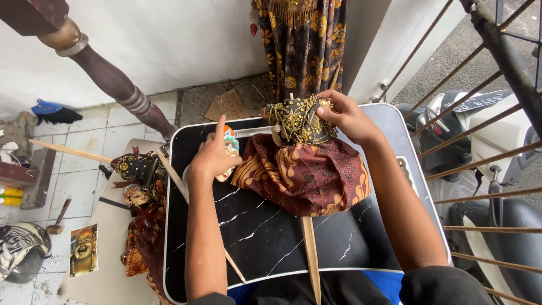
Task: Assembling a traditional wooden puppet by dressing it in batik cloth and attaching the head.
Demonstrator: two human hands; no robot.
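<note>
On the surface (271, 237), the right hand (347, 116) pinches the puppet (302, 161) bodice near the far edge; the left hand (212, 158) grips its painted head (230, 148). Near edge stays free; a second puppet (141, 209) lies beyond the left edge.

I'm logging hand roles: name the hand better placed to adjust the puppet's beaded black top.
Right hand: its fingers already pinch the beaded black top. The left hand holds the painted puppet head beside it.

Table (271, 237): glossy black top w/ white marble-like veins, smooth. Puppet skirt (307, 175): matt batik cloth, brown/orange. Puppet bodice (296, 120): black fabric w/ shiny gold trim. Puppet rod (311, 254): bare wood. Painted mask head (230, 148): glossy. Floor (96, 135): smooth pale tiles.
</note>
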